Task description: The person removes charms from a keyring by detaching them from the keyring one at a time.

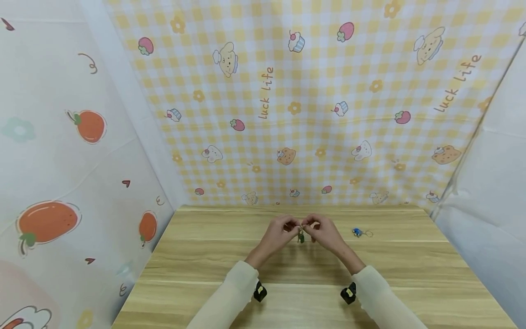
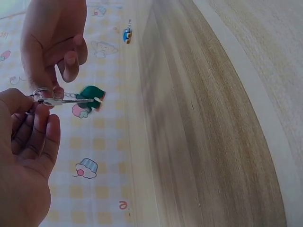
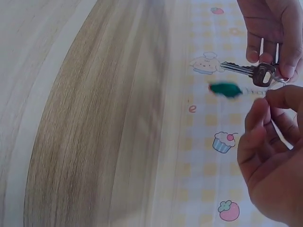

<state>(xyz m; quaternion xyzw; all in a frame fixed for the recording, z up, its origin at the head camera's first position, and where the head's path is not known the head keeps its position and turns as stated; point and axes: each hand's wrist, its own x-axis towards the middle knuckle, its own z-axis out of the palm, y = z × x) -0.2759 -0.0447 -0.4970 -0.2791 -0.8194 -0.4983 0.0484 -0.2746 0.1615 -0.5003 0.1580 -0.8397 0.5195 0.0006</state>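
My left hand (image 1: 279,234) and right hand (image 1: 325,232) meet above the table, both pinching a small metal key ring (image 2: 41,91) between thumb and fingers. A key (image 3: 260,74) hangs from the ring, its toothed blade pointing down toward the tabletop. Beside it dangles a green charm (image 2: 92,96) on a short chain, blurred in the right wrist view. My fingertips partly hide the ring.
To the right of my hands, a blue charm (image 1: 357,232) with its own split ring (image 1: 369,234) lies on the wooden table (image 1: 197,260). A yellow checked cloth (image 1: 263,132) hangs behind the table. Black wrist-worn devices (image 1: 260,291) sit at both cream sleeves.
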